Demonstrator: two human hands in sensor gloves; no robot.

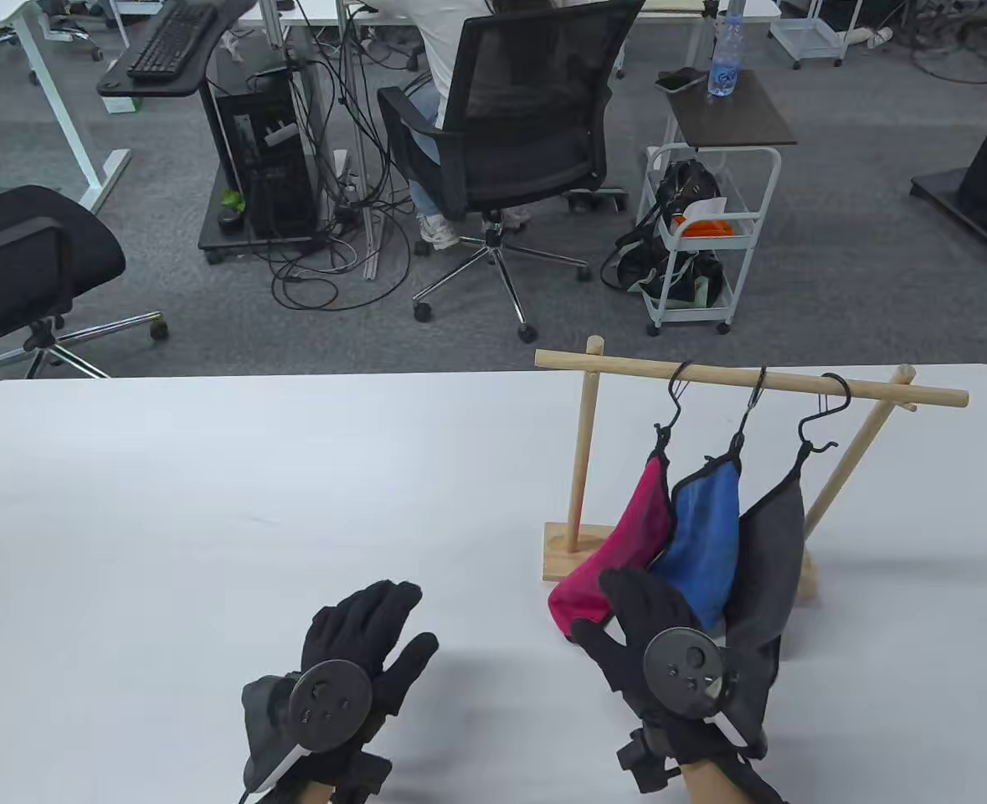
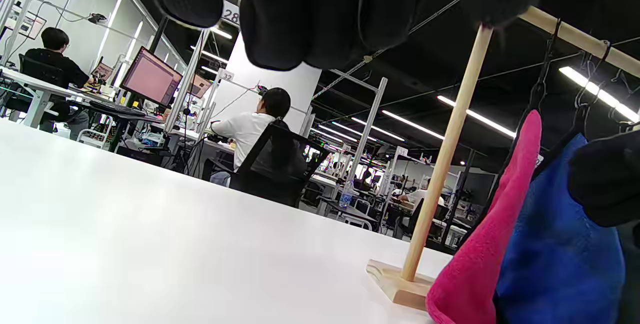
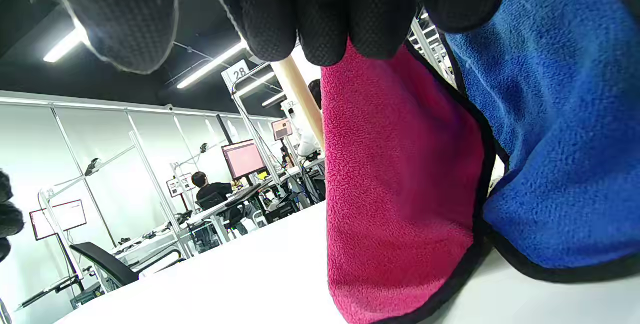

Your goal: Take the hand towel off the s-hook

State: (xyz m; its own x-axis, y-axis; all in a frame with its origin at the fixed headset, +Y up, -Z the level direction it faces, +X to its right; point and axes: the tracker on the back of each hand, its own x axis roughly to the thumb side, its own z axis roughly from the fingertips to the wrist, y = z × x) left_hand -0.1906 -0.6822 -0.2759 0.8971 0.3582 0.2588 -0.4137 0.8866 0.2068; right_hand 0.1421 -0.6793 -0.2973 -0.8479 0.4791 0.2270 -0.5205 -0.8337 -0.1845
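Three hand towels, a pink terry towel (image 1: 619, 553), a blue one (image 1: 705, 536) and a grey one (image 1: 768, 553), are hung from black S-hooks (image 1: 675, 402) on a wooden dowel rack (image 1: 753, 385). The right hand (image 1: 656, 645) is spread open just before the pink towel; the left hand (image 1: 351, 662) is held open above the white table (image 1: 208, 502).

- Grey carpet floor (image 1: 861, 276) beyond the white table (image 1: 208, 502).
- A black mesh office chair (image 1: 526, 126) holds a seated person in white; another black chair (image 1: 16, 251) stands at left.
- White rolling cart (image 1: 702, 243) carries bags, beside a dark side table (image 1: 732, 109) with a water bottle (image 1: 726, 57).
- Ceiling strip lights (image 2: 475, 117) glow overhead.
- A pink-lit monitor (image 2: 150, 78) sits on a far desk.
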